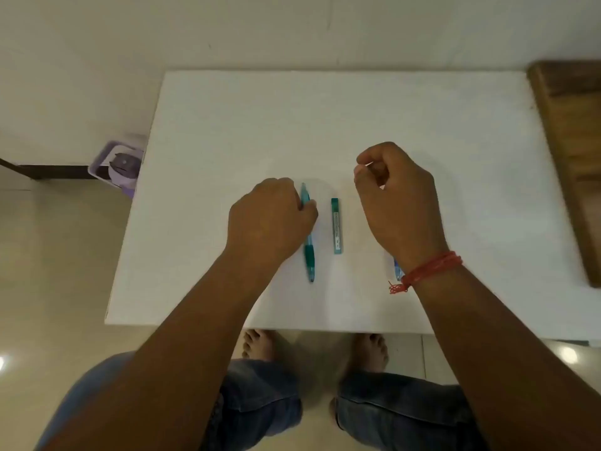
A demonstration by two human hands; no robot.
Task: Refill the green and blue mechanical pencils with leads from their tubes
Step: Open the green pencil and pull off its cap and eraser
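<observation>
From my view above, the white counter (227, 125) carries the green pencil (309, 252), which lies lengthwise with its tip toward me. My left hand (270, 219) rests over its upper barrel, fingers curled on it, though I cannot tell if they truly grip. Just right of it lies the green lead tube (336, 226), apart from both hands. My right hand (396, 203) hovers loosely curled, thumb and forefinger pinched; whether anything sits between them, I cannot tell. The blue pencil (396, 271) peeks out beneath that wrist.
</observation>
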